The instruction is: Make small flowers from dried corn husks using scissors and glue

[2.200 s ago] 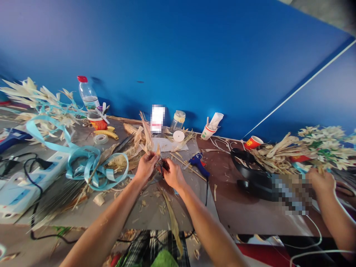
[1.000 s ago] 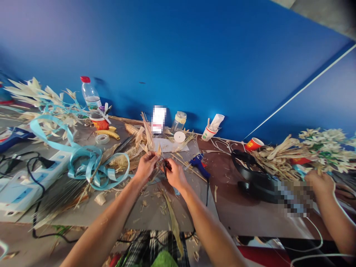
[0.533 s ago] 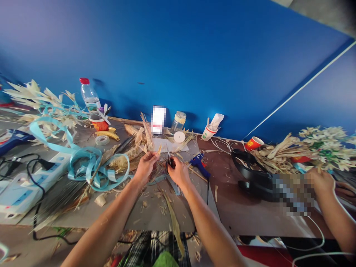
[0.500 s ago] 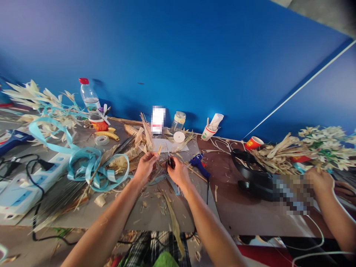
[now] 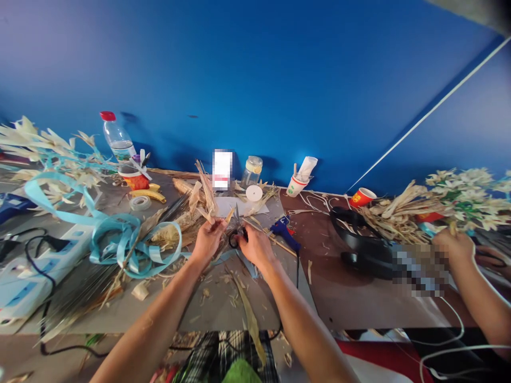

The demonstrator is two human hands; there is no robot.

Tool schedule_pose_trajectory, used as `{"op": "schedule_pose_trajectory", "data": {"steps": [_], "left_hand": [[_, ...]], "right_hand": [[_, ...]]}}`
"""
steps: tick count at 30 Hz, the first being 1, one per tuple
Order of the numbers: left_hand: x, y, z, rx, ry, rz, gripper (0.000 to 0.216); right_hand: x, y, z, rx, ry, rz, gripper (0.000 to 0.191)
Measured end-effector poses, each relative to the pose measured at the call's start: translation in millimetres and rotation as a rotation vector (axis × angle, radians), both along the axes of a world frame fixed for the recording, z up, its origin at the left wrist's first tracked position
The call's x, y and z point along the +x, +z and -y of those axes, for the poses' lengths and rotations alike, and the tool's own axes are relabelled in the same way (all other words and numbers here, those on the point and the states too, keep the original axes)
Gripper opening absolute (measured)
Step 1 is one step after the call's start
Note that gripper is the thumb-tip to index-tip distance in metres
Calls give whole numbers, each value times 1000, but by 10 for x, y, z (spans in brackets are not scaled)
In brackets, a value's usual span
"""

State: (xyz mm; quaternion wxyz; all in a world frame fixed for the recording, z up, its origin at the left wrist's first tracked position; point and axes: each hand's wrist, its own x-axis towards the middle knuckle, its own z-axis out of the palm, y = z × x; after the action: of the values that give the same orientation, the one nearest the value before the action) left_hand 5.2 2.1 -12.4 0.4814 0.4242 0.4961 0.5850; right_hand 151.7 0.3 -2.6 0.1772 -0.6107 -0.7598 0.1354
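Hovering over the littered surface [image 5: 217,311], pinched a dried husk strip [image 5: 229,214] in clenched left hand [image 5: 207,240] fingers; gripped black scissors [image 5: 235,236] in right hand [image 5: 255,247] fingers, just beside the strip. Lay right of those fingers: blue glue gun [image 5: 284,230]. Stood well beyond: glass jar [image 5: 251,170].

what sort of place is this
Likely a craft workshop: dried corn husks litter the table, a blue glue gun lies nearby, the right hand holds scissors, the left hand a husk strip.
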Motion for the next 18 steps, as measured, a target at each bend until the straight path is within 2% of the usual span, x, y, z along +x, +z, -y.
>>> {"op": "schedule_pose_trajectory", "data": {"steps": [3, 6, 13, 18], "left_hand": [[9, 11, 4, 102, 57, -237, 26], [14, 38, 21, 139, 64, -353, 23], [26, 36, 44, 116, 52, -368, 26], [41, 14, 42, 145, 62, -360, 24]], "right_hand": [[5, 45, 14, -29, -36, 58, 55], [21, 63, 18, -43, -6, 81, 45], [33, 58, 27, -68, -3, 133, 37], [-6, 55, 34, -27, 11, 115, 48]]}}
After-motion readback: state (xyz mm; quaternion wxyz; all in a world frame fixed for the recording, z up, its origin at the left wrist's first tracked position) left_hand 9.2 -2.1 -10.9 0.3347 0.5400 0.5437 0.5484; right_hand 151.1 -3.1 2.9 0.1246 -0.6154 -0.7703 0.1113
